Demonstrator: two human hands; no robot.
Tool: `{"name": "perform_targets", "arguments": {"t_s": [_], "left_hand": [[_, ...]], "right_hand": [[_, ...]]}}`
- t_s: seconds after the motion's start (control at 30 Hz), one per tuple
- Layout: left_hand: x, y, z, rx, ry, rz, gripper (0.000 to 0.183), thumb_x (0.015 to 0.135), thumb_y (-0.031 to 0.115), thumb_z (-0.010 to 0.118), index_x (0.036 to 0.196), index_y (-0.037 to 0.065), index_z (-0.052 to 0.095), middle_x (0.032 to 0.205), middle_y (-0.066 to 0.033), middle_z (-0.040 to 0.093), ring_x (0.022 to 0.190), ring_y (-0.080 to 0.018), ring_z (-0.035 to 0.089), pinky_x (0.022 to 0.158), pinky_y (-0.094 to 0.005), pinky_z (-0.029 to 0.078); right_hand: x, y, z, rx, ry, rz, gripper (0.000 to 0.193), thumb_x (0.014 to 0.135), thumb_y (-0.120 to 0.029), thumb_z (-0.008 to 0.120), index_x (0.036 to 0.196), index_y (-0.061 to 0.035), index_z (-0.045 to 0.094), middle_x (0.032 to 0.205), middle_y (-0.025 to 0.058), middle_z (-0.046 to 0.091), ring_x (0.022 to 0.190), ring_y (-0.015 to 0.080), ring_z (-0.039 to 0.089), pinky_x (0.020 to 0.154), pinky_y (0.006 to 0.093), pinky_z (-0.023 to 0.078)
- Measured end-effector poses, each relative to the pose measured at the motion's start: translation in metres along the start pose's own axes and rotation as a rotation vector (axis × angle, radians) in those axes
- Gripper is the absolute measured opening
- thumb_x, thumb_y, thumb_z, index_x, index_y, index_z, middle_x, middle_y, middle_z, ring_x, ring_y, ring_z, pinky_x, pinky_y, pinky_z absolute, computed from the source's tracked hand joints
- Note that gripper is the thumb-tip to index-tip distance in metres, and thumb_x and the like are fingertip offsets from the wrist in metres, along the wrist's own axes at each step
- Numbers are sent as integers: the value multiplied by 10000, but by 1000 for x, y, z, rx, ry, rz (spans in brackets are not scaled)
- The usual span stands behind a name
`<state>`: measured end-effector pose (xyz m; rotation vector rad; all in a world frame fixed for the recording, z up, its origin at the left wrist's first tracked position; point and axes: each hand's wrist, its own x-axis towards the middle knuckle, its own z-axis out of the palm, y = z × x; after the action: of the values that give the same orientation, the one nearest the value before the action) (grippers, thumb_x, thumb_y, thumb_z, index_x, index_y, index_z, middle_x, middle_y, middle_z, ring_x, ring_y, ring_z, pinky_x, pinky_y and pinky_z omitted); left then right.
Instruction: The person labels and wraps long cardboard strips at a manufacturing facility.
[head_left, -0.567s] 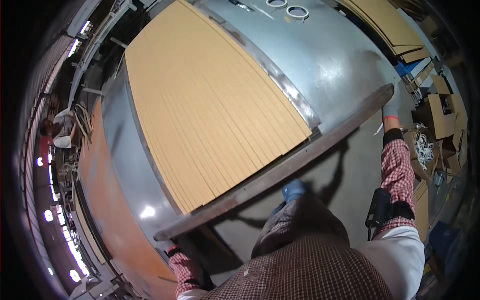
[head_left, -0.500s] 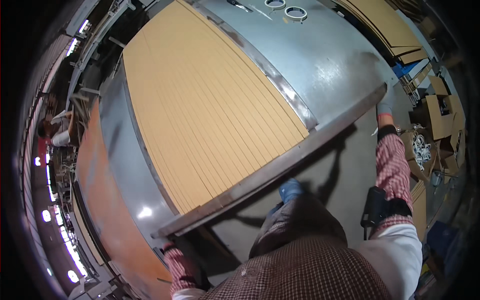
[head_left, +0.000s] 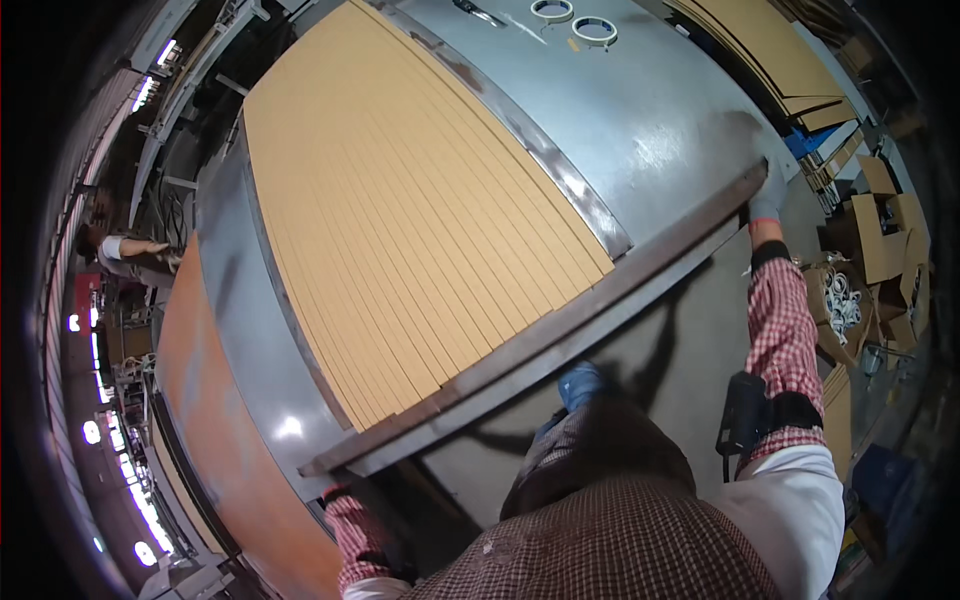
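A long brown metal bar (head_left: 540, 335) lies across the near edge of the metal table (head_left: 690, 120), against the near ends of a spread of tan cardboard strips (head_left: 420, 210). My right hand (head_left: 765, 200), in a grey glove, is closed round the bar's right end. At the bar's left end, my left hand (head_left: 336, 489) is almost wholly hidden beneath the sleeve and the bar, so its fingers do not show. Metal rails (head_left: 530, 145) run along both sides of the strips.
Two rolls of tape (head_left: 594, 32) and a dark-handled tool (head_left: 480, 12) lie on the table's far part. Cardboard sheets (head_left: 765, 50) are stacked beyond it. Open cartons (head_left: 880, 235) stand at the right. Another person (head_left: 130, 250) is at the far left.
The bar has shifted slightly away from me and tilted, showing more of its near side face. My right hand moved a little with it. The other person's arm is now stretched out.
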<state>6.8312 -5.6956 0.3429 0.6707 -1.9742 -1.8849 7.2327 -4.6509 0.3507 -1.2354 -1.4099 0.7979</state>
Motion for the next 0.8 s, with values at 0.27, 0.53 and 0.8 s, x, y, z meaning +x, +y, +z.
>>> {"name": "perform_targets", "arguments": {"t_s": [0.27, 0.53, 0.8], "left_hand": [[4, 11, 13, -118, -9, 5, 360, 921, 347, 410, 1060, 68, 591, 1064, -109, 609, 934, -230, 585, 807, -356, 485], [-10, 30, 13, -238, 37, 38, 329, 912, 317, 419, 987, 68, 621, 999, -106, 631, 868, -213, 609, 758, -352, 504], [118, 72, -35, -134, 39, 137, 299, 911, 300, 442, 883, 55, 611, 946, -89, 620, 774, -185, 563, 707, -354, 497]], "right_hand": [[-2, -13, 29, 169, 157, -10, 555, 871, -413, 564, 1164, 58, 582, 1169, 115, 602, 1062, 223, 555, 931, 317, 430], [-29, -41, -9, 814, -57, 485, 486, 911, -344, 498, 1256, -1, 501, 1219, 111, 556, 1089, 255, 539, 953, 346, 417], [-15, -44, 23, 611, 56, 295, 451, 864, -360, 556, 1144, -10, 596, 1092, 85, 615, 988, 232, 578, 890, 328, 440]]}}
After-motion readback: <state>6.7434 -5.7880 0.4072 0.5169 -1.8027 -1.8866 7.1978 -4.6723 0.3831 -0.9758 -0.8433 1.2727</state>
